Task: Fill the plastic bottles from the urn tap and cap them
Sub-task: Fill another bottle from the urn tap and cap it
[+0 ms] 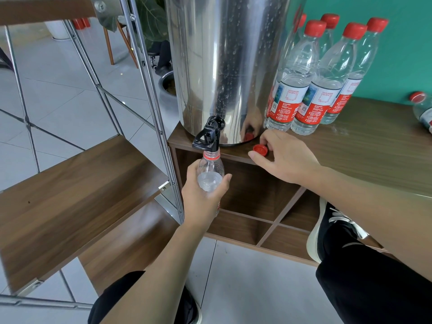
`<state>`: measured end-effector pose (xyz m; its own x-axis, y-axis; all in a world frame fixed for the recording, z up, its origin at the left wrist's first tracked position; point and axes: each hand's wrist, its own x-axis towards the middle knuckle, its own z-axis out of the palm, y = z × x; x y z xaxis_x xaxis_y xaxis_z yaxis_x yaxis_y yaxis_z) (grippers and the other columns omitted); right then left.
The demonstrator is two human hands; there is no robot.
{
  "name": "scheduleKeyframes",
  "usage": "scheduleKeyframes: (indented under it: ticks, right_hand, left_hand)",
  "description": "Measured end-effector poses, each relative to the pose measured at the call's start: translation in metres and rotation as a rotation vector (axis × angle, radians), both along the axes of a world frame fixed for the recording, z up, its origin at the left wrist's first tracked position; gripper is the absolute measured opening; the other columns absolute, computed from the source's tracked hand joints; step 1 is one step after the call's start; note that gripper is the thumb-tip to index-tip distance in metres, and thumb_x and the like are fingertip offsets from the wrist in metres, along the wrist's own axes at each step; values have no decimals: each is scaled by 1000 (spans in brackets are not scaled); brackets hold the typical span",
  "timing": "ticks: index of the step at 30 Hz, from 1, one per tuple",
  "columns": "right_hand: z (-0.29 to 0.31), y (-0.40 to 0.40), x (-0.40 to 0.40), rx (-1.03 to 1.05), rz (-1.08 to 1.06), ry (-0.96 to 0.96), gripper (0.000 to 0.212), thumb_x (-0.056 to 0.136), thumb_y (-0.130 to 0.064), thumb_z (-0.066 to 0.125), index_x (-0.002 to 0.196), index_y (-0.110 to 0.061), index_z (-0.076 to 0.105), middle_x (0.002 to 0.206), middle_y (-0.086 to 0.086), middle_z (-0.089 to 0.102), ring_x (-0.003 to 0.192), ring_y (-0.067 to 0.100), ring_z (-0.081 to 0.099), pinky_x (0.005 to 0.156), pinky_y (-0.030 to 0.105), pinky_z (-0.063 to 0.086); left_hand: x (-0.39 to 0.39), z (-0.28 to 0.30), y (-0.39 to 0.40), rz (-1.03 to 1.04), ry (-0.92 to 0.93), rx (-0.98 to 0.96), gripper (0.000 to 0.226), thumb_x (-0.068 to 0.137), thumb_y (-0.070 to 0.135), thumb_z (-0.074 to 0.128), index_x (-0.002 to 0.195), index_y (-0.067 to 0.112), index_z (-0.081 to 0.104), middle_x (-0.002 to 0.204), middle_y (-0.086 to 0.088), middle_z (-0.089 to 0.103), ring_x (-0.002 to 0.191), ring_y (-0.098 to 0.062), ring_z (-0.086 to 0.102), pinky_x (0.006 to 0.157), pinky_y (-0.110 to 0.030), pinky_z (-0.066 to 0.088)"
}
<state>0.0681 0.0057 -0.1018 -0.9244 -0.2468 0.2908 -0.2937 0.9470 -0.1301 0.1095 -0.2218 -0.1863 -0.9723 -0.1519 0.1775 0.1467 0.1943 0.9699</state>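
A tall steel urn [224, 66] stands on the wooden cabinet top [364, 155], its black tap [208, 136] jutting over the front edge. My left hand [203, 199] grips an uncapped clear plastic bottle [210, 170] with its mouth right under the tap; water fills it up to the shoulder. My right hand [282, 157] rests on the cabinet edge, its fingertips around a loose red cap [260, 149] lying there. Several capped, filled bottles [311, 78] stand to the right of the urn.
Another capped bottle [423, 108] lies at the far right edge of the top. Open cubby shelves sit below the cabinet top. A wood-and-metal shelf rack [77, 183] stands to the left. My right foot in a black shoe [327, 232] rests on the cabinet's lower shelf.
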Motion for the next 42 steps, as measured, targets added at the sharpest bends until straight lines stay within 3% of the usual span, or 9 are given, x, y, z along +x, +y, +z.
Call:
scheduleKeyframes:
  ticks: [7, 12, 20, 29, 33, 37, 42]
  right_hand:
    - [0, 0, 0, 3, -2, -4, 40, 95, -65, 47, 100, -25, 52, 88, -11, 52, 77, 9, 51, 62, 22, 34]
    - [0, 0, 0, 0, 1, -6, 39, 95, -65, 48, 100, -26, 52, 87, -11, 51, 76, 8, 50, 61, 21, 33]
    - [0, -1, 1, 3, 1, -12, 42, 94, -65, 45, 100, -24, 52, 88, -10, 51, 78, 11, 50, 66, 26, 36]
    - [1, 0, 0, -1, 2, -15, 41, 95, -65, 46, 99, -25, 51, 86, -10, 50, 77, 11, 50, 65, 25, 35]
    - [0, 0, 0, 4, -1, -20, 42, 94, -67, 44, 99, -26, 51, 87, -10, 50, 77, 10, 50, 64, 24, 34]
    - [0, -1, 0, 2, 2, -16, 42, 93, -67, 44, 99, -26, 51, 87, -10, 51, 77, 10, 51, 65, 24, 35]
    - [1, 0, 0, 0, -1, -15, 41, 94, -65, 46, 99, -26, 51, 87, -10, 51, 77, 10, 51, 65, 24, 35]
  left_hand:
    - [1, 1, 0, -10, 3, 13, 73, 82, 36, 86, 143, 22, 48, 126, 15, 60, 114, 14, 53, 84, 2, 41]
    - [0, 0, 0, -11, 4, 14, 72, 82, 37, 86, 142, 23, 49, 127, 13, 61, 116, 7, 55, 86, 0, 43]
    - [0, 0, 0, -9, -13, 12, 73, 82, 38, 86, 143, 25, 47, 129, 14, 60, 117, 11, 52, 84, 3, 40]
    - [-1, -1, 0, -8, -17, 12, 74, 82, 40, 85, 144, 28, 46, 132, 14, 59, 118, 3, 55, 84, 4, 40]
    - [-1, -2, 0, -11, -19, 13, 74, 82, 41, 85, 144, 30, 45, 131, 15, 59, 118, 7, 54, 83, 4, 40]
    - [-1, -3, -1, -9, -12, 15, 74, 82, 40, 85, 143, 28, 46, 131, 13, 60, 119, -1, 57, 84, 3, 42]
    - [-2, -3, -1, -11, -5, 8, 74, 82, 41, 85, 143, 29, 46, 130, 16, 60, 119, 6, 55, 85, 1, 43]
